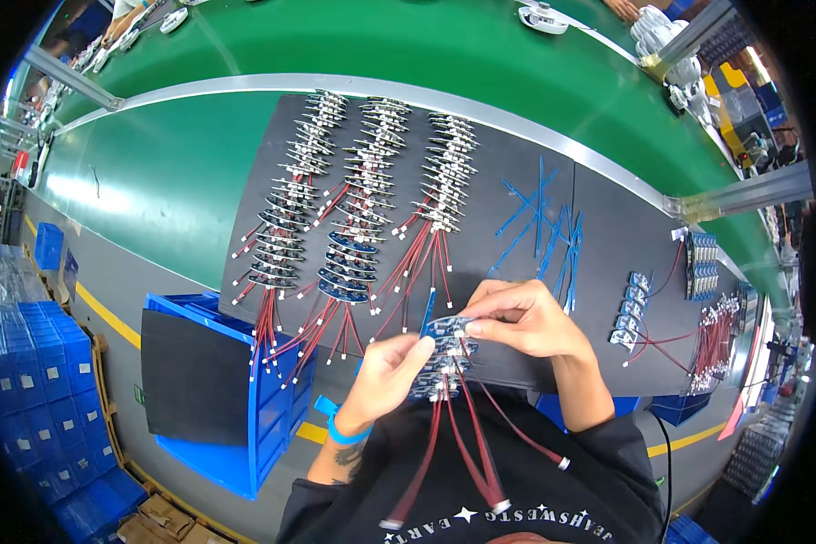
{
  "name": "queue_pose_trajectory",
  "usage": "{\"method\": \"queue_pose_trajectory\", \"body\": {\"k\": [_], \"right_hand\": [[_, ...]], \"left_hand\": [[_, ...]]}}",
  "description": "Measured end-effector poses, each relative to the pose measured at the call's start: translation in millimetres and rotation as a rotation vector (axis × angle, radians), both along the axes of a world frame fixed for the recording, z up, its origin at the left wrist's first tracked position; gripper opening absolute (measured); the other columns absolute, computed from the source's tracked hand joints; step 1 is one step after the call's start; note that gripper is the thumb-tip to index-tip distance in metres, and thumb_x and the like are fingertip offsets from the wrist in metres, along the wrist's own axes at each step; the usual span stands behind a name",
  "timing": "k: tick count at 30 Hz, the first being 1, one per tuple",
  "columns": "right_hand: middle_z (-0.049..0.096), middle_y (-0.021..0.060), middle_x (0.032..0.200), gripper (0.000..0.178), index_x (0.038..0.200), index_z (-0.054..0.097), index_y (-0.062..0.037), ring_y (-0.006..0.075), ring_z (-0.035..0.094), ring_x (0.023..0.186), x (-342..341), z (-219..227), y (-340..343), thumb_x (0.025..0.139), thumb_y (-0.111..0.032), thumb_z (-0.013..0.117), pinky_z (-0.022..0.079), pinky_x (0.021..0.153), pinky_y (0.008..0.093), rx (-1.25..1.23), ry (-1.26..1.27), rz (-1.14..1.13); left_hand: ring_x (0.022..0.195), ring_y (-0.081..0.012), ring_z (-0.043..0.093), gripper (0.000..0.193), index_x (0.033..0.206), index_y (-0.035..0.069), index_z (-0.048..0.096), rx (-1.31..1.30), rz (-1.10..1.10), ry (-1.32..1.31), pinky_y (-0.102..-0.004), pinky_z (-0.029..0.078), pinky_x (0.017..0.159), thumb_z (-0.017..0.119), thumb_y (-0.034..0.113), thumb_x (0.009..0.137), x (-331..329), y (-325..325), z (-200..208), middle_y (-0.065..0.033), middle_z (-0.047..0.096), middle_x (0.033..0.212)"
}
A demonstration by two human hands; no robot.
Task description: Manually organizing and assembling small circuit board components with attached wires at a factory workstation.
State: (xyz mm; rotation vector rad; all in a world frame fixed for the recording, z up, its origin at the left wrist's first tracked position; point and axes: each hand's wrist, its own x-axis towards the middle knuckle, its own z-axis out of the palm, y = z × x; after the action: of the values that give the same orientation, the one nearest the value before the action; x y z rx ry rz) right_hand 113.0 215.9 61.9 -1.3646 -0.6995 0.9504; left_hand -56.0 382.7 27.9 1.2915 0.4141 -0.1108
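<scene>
My left hand, a light blue band at its wrist, is closed on the edge of a blue circuit board panel in front of my chest. White connectors sit on the panel, and dark red cables with white plugs hang from it toward me. At the panel's upper right corner the thumb and fingers of my right hand pinch together beside a white connector. Whether they grip the board or the connector is hard to see. A narrow blue strip sticks up beside my left thumb.
Three rows of small boards with red cables lie on the dark mat. Loose blue strips lie right of them. Farther right are board panels and a cable bundle. A blue bin stands at the table's left front.
</scene>
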Motion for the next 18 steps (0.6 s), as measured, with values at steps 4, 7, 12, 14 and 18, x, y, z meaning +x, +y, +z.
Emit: {"method": "queue_pose_trajectory", "body": {"k": [4, 7, 12, 14, 18], "right_hand": [[0.067, 0.0083, 0.093, 0.017, 0.103, 0.074, 0.0011, 0.0121, 0.061, 0.082, 2.9, -12.8, 6.1, 0.087, 0.0, 0.071, 0.048, 0.069, 0.0248, 0.005, 0.081, 0.061], [0.066, 0.0054, 0.088, 0.018, 0.103, 0.075, -0.002, 0.0099, 0.06, 0.079, 6.6, -20.6, 20.6, 0.085, -0.003, 0.073, 0.046, 0.065, 0.024, -0.032, -0.072, -0.137], [0.061, 0.0078, 0.08, 0.017, 0.098, 0.075, -0.0022, 0.015, 0.058, 0.067, 22.3, -34.6, 48.7, 0.082, -0.005, 0.076, 0.044, 0.059, 0.0279, -0.079, -0.64, -0.43], [0.059, 0.0104, 0.079, 0.022, 0.102, 0.072, -0.0007, 0.0202, 0.058, 0.066, 26.2, -43.8, 53.8, 0.081, -0.005, 0.075, 0.045, 0.059, 0.0289, -0.082, -0.813, -0.466], [0.06, 0.008, 0.08, 0.029, 0.108, 0.068, -0.0029, 0.0177, 0.059, 0.068, 15.0, -32.6, 56.0, 0.081, -0.009, 0.077, 0.045, 0.057, 0.0282, -0.116, -0.829, -0.461]], "left_hand": [[0.077, -0.0052, 0.058, 0.031, 0.092, -0.004, 0.067, -0.477, 0.025, -0.015, -0.0233, 0.048, 0.067, 0.051, 0.02, 0.103, -15.0, 2.8, -13.8, -0.0023, 0.068, 0.086], [0.05, -0.0253, 0.064, 0.054, 0.08, -0.002, 0.062, -0.441, 0.183, 0.041, -0.0349, 0.054, 0.049, 0.04, 0.041, 0.104, -16.3, 18.6, 10.5, -0.0161, 0.067, 0.069], [0.05, -0.0176, 0.063, 0.045, 0.093, -0.001, 0.062, -0.177, 0.693, 0.117, -0.0279, 0.051, 0.043, 0.04, 0.036, 0.106, -43.7, 49.1, 30.9, -0.0109, 0.066, 0.069], [0.057, -0.0157, 0.065, 0.043, 0.096, -0.001, 0.062, -0.102, 0.673, 0.115, -0.0275, 0.052, 0.051, 0.04, 0.034, 0.106, -49.3, 49.4, 41.5, -0.0097, 0.067, 0.075], [0.086, -0.0091, 0.06, 0.025, 0.112, -0.001, 0.055, -0.013, 0.403, 0.149, -0.0238, 0.049, 0.076, 0.047, 0.02, 0.101, -61.3, 47.4, 6.0, -0.0052, 0.064, 0.096]]}}
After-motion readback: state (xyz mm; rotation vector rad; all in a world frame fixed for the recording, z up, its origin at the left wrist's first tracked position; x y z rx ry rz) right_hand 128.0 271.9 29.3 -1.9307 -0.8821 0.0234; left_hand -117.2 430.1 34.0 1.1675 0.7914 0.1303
